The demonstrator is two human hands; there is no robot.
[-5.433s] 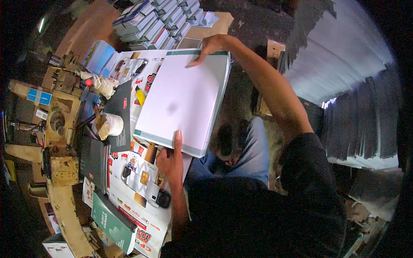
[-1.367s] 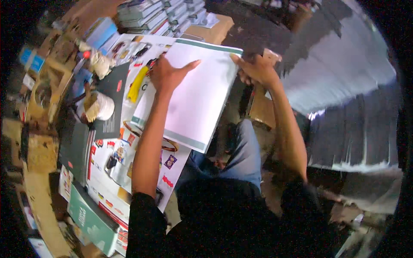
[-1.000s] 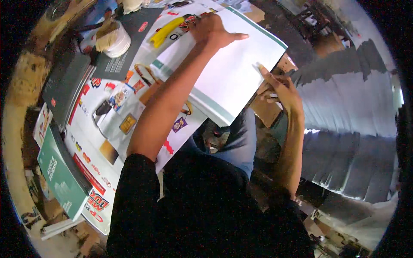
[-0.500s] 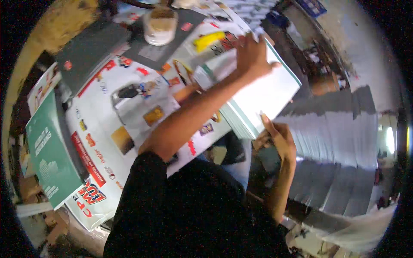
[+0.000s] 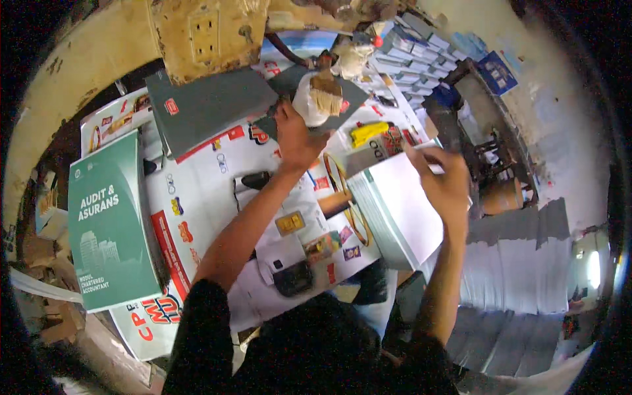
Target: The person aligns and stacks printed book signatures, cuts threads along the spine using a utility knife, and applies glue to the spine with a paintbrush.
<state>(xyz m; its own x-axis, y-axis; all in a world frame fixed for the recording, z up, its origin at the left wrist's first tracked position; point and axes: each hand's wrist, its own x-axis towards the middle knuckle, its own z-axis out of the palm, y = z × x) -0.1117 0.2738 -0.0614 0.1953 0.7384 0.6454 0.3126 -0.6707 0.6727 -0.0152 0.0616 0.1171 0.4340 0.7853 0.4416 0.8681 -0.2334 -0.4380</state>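
My left hand [image 5: 297, 141] is at the near side of a white tub [image 5: 308, 108], its fingers against the tub's left side and its thumb below. A wide flat brush [image 5: 325, 95] with pale bristles lies across the tub's top. On the table's right side is a stack of booklets [image 5: 403, 204] with white upper faces and green-edged spines. My right hand [image 5: 446, 184] is bent over the stack's far right edge, slightly blurred. Its fingertips rest by the top sheet's edge; the hand hides that corner.
Dark grey sheets [image 5: 217, 108] lie left of the tub. Green-covered booklets [image 5: 108, 230] are piled at the table's left edge. A yellow tool [image 5: 370, 133] lies beyond the stack. A yellowish metal panel [image 5: 210, 36] stands at the back; grey sheets [image 5: 513, 263] are spread at the right.
My left hand has left the booklet stack and moved left to the tub. My right hand has shifted from the stack's near corner to its far right edge. The view has turned.
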